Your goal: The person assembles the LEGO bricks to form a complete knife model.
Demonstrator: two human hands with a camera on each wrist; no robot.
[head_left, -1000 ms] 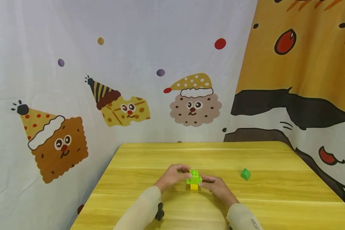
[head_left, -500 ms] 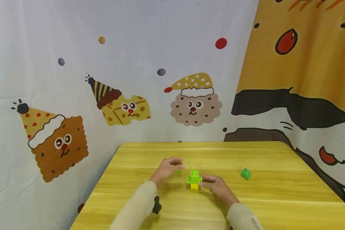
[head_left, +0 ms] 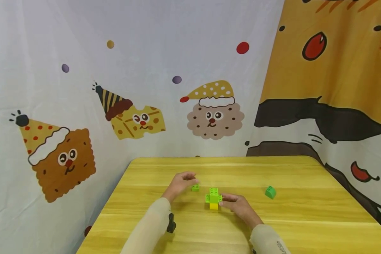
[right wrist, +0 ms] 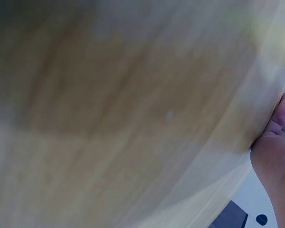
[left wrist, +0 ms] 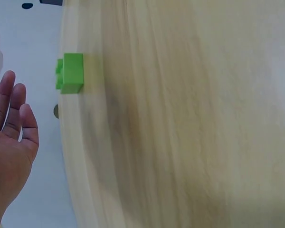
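Left hand [head_left: 181,182] now off the brick stack [head_left: 214,198], beside the loose green brick [head_left: 195,188].
Left fingers [left wrist: 29,124] relaxed, holding nothing; right hand [head_left: 239,206] at stack's right side, grip unclear. Stack stands upright on tabletop [head_left: 317,211].

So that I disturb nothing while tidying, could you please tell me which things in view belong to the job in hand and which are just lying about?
Likely in the job:
lime-green and yellow plastic brick stack, at the right grip
loose lime-green plastic brick, by the left grip

Apparently just lying about:
darker green, curved plastic brick, untouched
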